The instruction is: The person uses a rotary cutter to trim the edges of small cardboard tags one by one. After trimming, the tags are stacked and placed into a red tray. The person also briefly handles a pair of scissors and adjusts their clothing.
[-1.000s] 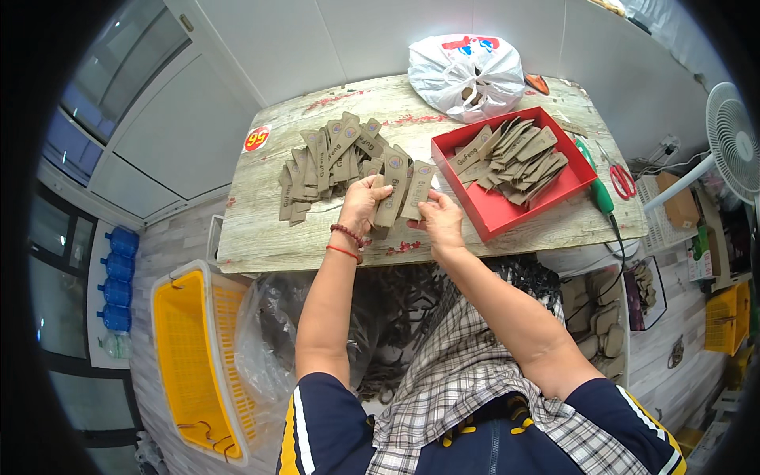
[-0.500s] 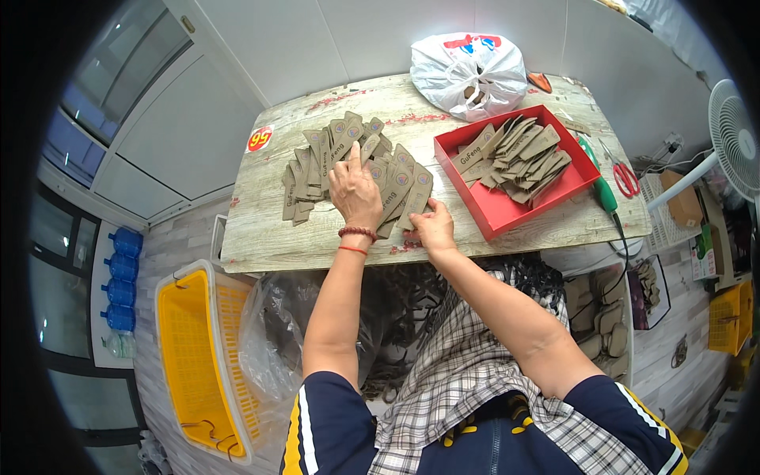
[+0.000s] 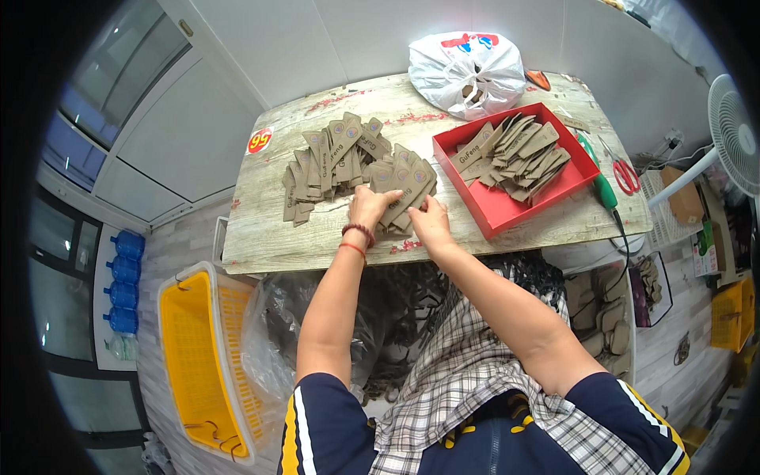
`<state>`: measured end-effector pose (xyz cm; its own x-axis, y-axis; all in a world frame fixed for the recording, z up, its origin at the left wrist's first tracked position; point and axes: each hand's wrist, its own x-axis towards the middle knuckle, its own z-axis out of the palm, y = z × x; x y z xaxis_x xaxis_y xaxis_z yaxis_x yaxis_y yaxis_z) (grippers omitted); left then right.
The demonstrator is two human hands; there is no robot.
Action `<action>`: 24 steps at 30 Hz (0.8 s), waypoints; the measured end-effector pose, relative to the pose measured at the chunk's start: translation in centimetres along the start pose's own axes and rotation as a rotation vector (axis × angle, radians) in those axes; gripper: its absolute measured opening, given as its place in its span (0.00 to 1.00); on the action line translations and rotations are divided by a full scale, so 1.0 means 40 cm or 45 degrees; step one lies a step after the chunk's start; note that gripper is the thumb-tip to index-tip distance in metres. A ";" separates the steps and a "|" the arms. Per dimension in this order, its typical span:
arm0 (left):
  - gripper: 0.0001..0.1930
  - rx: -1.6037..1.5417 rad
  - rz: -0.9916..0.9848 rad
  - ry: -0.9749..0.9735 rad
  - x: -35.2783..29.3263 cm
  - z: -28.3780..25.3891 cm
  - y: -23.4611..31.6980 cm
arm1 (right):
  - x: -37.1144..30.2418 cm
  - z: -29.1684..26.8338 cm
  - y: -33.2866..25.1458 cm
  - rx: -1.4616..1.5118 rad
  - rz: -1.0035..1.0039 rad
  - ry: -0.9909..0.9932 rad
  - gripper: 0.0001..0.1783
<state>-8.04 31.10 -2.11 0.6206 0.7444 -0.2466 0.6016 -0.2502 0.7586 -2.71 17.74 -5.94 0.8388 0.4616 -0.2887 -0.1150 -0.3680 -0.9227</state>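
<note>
Grey-brown printed strips with tapered ends lie on the table in two fanned clusters. The left cluster is spread loosely, beyond my left hand. Between my two hands lies the smaller right cluster, its strips overlapping in a stack. My left hand is closed at this stack's near left edge, thumb over the top strip. On the other side, my right hand pinches the right edge of the stack with thumb and fingertips. How many strips each hand grips is hidden.
A red open box holding more strips stands at the right. Beside it are a green-handled corded tool and red-handled scissors. A white plastic bag sits at the back. A yellow basket stands on the floor, left.
My left hand has come down from the top of the strips to the near edge of the right cluster. My right hand has shifted slightly, and the right cluster's strips lie closer together.
</note>
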 end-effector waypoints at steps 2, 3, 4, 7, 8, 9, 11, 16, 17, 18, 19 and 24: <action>0.14 -0.648 -0.186 -0.289 0.004 0.003 0.041 | 0.004 0.003 0.012 0.007 -0.013 -0.028 0.34; 0.13 -0.592 -0.202 -0.344 0.002 0.003 0.063 | 0.009 0.001 0.019 0.010 -0.023 -0.038 0.33; 0.13 -0.536 -0.216 -0.399 0.003 0.006 0.082 | 0.014 -0.002 0.027 0.013 -0.032 -0.046 0.33; 0.15 -0.388 -0.164 -0.368 0.005 0.029 0.092 | -0.016 -0.005 0.021 -0.097 -0.113 0.017 0.32; 0.16 -0.345 -0.105 -0.335 -0.017 0.035 0.104 | -0.023 -0.009 0.025 -0.075 -0.149 0.008 0.32; 0.17 -0.302 -0.039 -0.298 -0.039 0.039 0.113 | -0.020 -0.013 0.032 -0.108 -0.191 -0.025 0.31; 0.15 -0.382 -0.092 -0.327 -0.031 0.059 0.084 | -0.033 -0.008 0.045 -0.050 -0.252 0.090 0.31; 0.10 -0.776 -0.337 -0.348 -0.020 0.067 0.053 | -0.031 -0.026 0.060 0.123 -0.244 -0.014 0.31; 0.11 -0.749 -0.303 -0.309 -0.023 0.072 0.049 | -0.036 -0.035 0.057 0.149 -0.253 -0.042 0.31; 0.10 -0.706 -0.262 -0.269 -0.028 0.076 0.045 | -0.042 -0.044 0.054 0.176 -0.262 -0.070 0.31; 0.10 -0.662 -0.220 -0.229 -0.032 0.078 0.042 | -0.050 -0.054 0.053 0.179 -0.276 -0.108 0.31; 0.12 -0.660 -0.071 -0.279 -0.060 0.008 0.071 | -0.145 -0.186 0.073 0.060 -0.692 -0.273 0.27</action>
<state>-7.64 28.40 0.45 0.7183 0.5878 -0.3721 0.3448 0.1638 0.9243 -3.96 7.97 -5.06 0.6581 0.7289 0.1887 0.2741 0.0015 -0.9617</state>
